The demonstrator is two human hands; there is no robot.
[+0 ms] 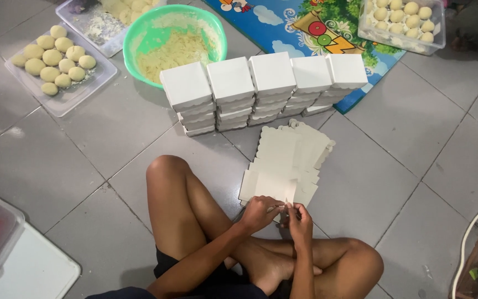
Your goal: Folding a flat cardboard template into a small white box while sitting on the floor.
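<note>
Pinching the near edge of a flat, unfolded cardboard box blank (283,166) on the tiled floor (405,144): left hand (258,213) and right hand (299,220), fingertips closed. Light, thin, creasable (grip flaps); folded white boxes (261,88) stacked beyond.

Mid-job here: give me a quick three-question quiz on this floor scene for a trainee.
1. True or false: the green bowl stands on the play mat.
2. What do the left hand and right hand grip together?
3. The folded white boxes stand in how many stacks: A three, B five, C eight?

Key:
1. False, it stands on the tile floor.
2. An edge of a flat cardboard box blank.
3. B.
</note>
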